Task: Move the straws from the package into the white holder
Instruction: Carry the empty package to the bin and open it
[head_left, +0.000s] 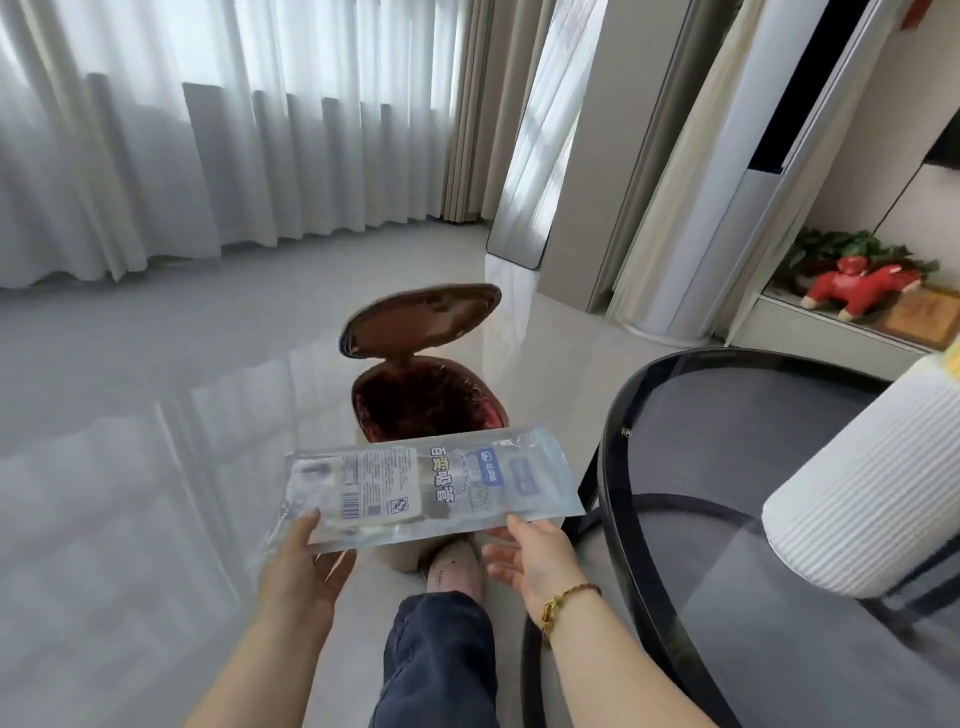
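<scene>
A flat clear plastic package (426, 483) with a printed label lies level between both hands, above the floor and just in front of an open bin. My left hand (304, 564) grips its near left edge, thumb on top. My right hand (530, 556), with a bead bracelet on the wrist, pinches its near right edge. I cannot tell whether any straws are inside the package. The white ribbed holder (862, 488) stands on the round glass table at the right; something yellow shows at its top edge.
A brown bin (431, 405) with its lid (421, 319) raised stands on the glossy floor behind the package. My foot in a slipper (457, 566) rests at the bin's base. The black-rimmed glass table (727, 467) is at the right. A mirror and shelf stand farther back.
</scene>
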